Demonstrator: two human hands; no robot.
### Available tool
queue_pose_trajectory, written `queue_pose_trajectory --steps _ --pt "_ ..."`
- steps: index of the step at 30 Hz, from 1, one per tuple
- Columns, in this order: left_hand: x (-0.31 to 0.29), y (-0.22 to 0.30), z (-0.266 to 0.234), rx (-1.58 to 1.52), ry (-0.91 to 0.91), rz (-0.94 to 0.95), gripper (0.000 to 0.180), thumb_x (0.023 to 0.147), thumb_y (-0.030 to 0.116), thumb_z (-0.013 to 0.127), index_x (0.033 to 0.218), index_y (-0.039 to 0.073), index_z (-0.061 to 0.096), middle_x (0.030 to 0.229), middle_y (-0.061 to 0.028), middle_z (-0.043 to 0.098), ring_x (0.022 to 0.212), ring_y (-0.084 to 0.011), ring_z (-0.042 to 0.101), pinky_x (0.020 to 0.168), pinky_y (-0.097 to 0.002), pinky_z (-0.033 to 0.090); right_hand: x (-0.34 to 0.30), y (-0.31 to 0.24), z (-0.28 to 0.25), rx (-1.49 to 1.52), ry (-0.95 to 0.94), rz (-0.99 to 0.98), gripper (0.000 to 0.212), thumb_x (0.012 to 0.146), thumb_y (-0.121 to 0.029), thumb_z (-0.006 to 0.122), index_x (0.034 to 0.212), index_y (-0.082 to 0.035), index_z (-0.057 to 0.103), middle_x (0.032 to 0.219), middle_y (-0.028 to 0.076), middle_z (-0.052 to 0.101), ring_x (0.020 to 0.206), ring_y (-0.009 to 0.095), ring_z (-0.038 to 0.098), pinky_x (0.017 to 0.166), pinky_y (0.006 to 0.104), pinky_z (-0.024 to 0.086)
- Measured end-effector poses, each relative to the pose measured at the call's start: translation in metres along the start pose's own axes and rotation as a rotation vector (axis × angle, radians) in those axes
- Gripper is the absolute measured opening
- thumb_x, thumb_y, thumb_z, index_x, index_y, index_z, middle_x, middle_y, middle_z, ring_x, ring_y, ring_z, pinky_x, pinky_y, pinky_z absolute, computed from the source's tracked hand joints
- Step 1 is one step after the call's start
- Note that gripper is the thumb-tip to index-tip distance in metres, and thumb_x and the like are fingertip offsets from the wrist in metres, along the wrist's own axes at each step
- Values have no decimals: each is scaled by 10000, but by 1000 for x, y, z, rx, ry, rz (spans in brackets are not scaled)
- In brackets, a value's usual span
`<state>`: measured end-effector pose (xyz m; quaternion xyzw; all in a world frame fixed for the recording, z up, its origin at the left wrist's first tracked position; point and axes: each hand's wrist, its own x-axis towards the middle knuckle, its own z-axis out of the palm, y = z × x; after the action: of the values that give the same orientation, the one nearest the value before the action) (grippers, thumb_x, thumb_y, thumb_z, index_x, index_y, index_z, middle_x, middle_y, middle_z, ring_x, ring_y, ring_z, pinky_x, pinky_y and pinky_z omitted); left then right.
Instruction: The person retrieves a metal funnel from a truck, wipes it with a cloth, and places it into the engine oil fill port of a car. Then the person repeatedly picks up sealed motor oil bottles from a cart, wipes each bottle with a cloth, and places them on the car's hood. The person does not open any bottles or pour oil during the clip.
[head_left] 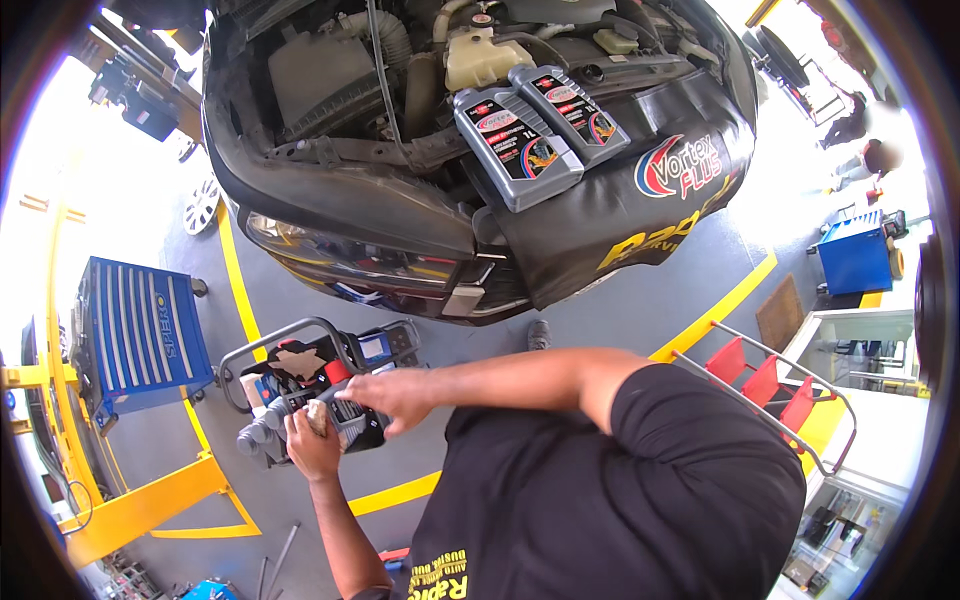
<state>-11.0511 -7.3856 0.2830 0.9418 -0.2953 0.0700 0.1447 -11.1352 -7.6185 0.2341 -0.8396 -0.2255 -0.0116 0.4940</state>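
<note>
Over a tool cart [230, 392] at the left, my two hands are close together. My left hand [312, 450] is closed around a crumpled, pale rag [318, 416]. Just to its right, my right hand [395, 394] reaches in from above, its fingers curled at a dark grey piece whose kind I cannot make out. Below the hands a grey bottle [350, 428] shows in part. Several grey cylinders [256, 438] stick out at the cart's near left side. A red item [336, 371] and brown crumpled paper [297, 361] lie in the cart.
A car [360, 230] with its hood up stands ahead. Two grey oil bottles [520, 150] lie on a black fender cover [570, 250]. A blue tool cabinet [140, 335] and a yellow lift arm [150, 510] are at left, a red-stepped ladder [765, 390] at right.
</note>
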Motion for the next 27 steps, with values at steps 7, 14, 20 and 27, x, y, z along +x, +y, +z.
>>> queue_pose_trajectory --steps 7,14,20,27 --pt "26 85 -110 149 -53 -34 380 850 228 760 1080 -7 570 1029 -224 624 937 -469 638 769 -543 512 37 -22 59 46 305 -143 1635 450 -501 1004 1630 -47 -33 1669 314 -6 1557 492 84 1172 724 186" --pt "82 239 -236 212 29 139 407 875 213 739 1145 -20 544 1073 -234 627 925 -429 653 784 -505 516 51 -91 -28 227 898 -495 1428 609 -603 919 1658 -184 45 1627 339 132 1487 521 248 1162 670 239" --pt "115 279 -267 -283 467 492 341 970 182 626 1243 -8 553 1229 -157 661 863 -172 649 761 -236 528 -90 -107 -217 271 1108 -296 1109 719 -379 804 1549 -18 164 1508 238 346 1368 366 351 1118 496 343" --pt "158 309 -121 -695 -13 112 387 891 102 753 1203 -32 568 967 -106 727 842 -144 663 772 -287 532 -352 -39 -435 928 1415 208 454 964 -152 614 1396 -46 523 1171 136 702 942 229 734 807 371 621"
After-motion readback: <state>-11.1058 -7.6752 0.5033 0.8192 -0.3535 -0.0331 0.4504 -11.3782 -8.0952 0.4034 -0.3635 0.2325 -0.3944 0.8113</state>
